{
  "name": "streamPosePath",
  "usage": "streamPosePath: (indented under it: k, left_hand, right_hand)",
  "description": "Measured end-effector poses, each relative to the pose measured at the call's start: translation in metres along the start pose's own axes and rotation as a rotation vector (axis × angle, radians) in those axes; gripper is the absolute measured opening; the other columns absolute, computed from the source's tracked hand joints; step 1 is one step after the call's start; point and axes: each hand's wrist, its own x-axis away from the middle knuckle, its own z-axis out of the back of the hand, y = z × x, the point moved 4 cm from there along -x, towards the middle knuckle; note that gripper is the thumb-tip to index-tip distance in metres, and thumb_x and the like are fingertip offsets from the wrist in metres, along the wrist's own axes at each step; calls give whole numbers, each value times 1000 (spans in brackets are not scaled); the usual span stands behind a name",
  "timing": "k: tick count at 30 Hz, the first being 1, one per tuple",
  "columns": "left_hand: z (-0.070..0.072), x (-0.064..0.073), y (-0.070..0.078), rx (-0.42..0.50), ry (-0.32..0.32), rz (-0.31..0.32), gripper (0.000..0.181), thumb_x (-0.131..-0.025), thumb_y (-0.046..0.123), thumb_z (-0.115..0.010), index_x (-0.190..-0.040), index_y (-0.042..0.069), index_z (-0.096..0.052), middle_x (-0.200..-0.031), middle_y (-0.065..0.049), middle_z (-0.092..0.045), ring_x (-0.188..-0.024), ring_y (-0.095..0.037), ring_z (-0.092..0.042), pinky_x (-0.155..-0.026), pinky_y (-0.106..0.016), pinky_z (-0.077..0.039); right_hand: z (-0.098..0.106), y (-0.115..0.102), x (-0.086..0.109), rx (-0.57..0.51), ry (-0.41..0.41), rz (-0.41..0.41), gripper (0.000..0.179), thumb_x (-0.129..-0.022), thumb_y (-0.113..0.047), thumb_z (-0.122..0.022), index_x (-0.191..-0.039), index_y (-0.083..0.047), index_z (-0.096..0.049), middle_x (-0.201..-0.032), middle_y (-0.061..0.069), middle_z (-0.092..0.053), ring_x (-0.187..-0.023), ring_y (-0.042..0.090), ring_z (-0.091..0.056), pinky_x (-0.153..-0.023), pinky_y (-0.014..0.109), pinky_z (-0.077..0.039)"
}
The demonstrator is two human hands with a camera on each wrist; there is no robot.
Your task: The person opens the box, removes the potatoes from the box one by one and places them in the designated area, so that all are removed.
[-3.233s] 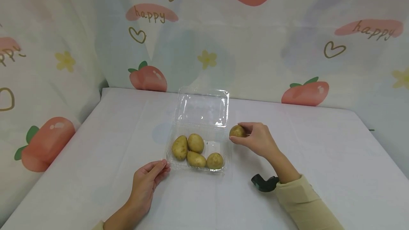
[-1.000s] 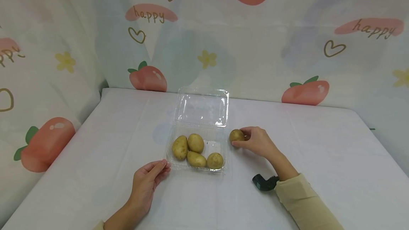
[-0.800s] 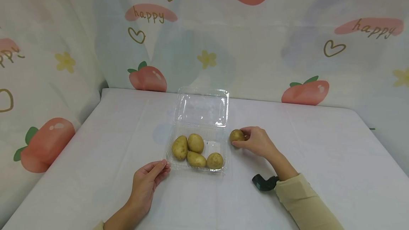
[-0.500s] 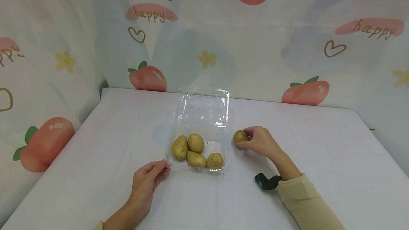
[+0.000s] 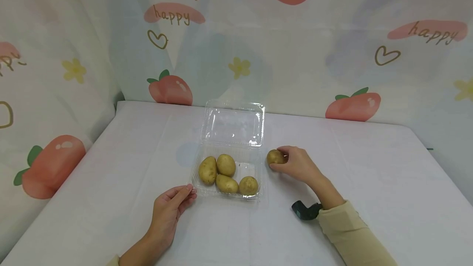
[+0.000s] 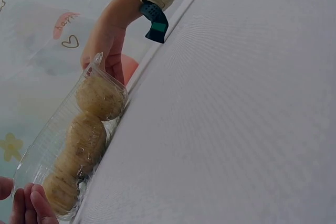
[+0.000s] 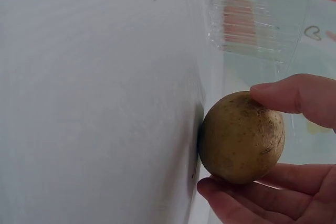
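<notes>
A clear plastic clamshell container [image 5: 233,126] lies open on the table, its lid tipped back toward the rear. Several potatoes [image 5: 226,165] sit in its base, with a bare spot at the back right. My left hand [image 5: 166,214] pinches the front left corner of the container between thumb and fingers. Just right of the container, my right hand [image 5: 300,166] holds a small round potato [image 5: 274,157]. The right wrist view shows this potato [image 7: 239,140] between thumb and fingers, very close to the tabletop; whether it touches cannot be told.
A white cloth covers the table [image 5: 369,184]. Patterned fabric [image 5: 288,65] with strawberries and lettering hangs behind and at the left. A dark curved wrist piece [image 5: 306,211] sticks out by the right sleeve [image 5: 351,229].
Since the earliest frame my right hand has lowered slightly toward the table with the potato. It shifted a little right, then back left. My left hand has kept its place.
</notes>
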Motion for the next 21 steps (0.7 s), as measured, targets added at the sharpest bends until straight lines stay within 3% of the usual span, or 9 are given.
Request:
streamPosePath:
  k: [21]
  left_hand:
    - [0, 1, 1, -5, -16, -18, 12, -87, 3, -61, -94, -6, -62, -85, -9, -66, -79, -16, -64, -77, -27, -53]
  right_hand:
    - [-4, -2, 0, -16, 4, 5, 50, -78, -19, -72, -116, 8, -54, -105, 19, -60, -95, 31, -58, -79, 41, -51]
